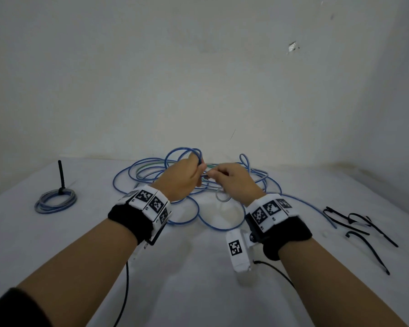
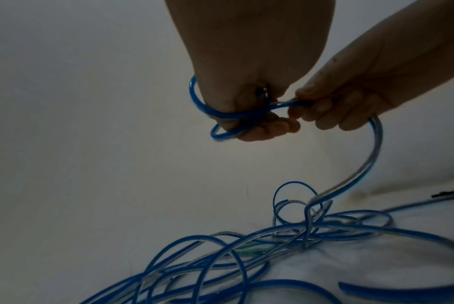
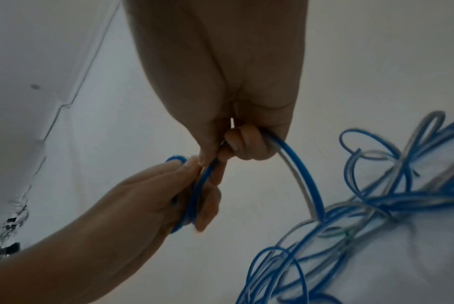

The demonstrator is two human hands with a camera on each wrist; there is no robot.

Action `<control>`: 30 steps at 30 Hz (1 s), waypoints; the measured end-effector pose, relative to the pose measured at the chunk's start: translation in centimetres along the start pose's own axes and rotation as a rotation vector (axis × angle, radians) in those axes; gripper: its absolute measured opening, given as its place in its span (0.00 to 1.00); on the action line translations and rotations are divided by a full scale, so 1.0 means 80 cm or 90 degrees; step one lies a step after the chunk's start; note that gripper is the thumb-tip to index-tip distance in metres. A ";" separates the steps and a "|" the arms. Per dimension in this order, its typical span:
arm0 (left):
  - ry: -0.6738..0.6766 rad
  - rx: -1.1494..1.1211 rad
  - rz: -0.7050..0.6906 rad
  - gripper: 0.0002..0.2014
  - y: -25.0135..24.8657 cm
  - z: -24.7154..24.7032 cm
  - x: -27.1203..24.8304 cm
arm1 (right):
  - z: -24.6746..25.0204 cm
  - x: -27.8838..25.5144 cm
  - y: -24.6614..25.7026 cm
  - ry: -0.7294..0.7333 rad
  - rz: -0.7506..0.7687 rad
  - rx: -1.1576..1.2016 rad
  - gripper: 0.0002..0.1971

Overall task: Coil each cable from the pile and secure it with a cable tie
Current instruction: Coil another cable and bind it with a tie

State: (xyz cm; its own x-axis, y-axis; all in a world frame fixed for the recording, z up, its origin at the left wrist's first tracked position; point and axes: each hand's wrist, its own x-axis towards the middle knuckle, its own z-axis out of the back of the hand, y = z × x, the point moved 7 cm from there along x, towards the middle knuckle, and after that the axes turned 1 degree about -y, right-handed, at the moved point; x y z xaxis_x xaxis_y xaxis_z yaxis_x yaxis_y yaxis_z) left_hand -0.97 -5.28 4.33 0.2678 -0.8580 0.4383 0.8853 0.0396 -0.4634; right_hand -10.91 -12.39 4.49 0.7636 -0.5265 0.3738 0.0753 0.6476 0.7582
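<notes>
A tangled pile of blue and grey cables point(image 1: 151, 171) point(image 2: 285, 236) point(image 3: 376, 205) lies on the white table point(image 1: 198, 267). My left hand point(image 1: 184, 178) point(image 2: 249, 115) point(image 3: 184, 191) grips a small loop of blue cable point(image 1: 182, 153) point(image 2: 202, 109) point(image 3: 194, 195) raised above the pile. My right hand point(image 1: 232, 178) point(image 3: 244, 144) point(image 2: 332, 109), fingers curled, holds the same cable just beside the left hand; the strand point(image 2: 371, 164) point(image 3: 304, 179) runs from it down into the pile. Several black cable ties point(image 1: 357, 225) lie at the right.
A finished coil point(image 1: 56, 200) with a black tie sticking upward point(image 1: 60, 173) lies at the left of the table. A white wall point(image 1: 198, 79) stands close behind the pile. One blue cable end point(image 1: 316, 208) trails right toward the ties.
</notes>
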 end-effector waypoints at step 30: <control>-0.027 -0.344 0.306 0.22 0.057 0.022 -0.015 | 0.036 0.026 -0.014 -0.093 -0.105 0.233 0.10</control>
State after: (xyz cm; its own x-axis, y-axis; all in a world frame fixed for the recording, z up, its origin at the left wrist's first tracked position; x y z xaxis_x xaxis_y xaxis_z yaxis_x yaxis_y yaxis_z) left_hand 3.39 -3.18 3.06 0.6052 -0.7878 0.1148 0.3568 0.1395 -0.9237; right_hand -11.25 -15.85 5.97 0.6590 -0.6967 0.2834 -0.0643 0.3232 0.9441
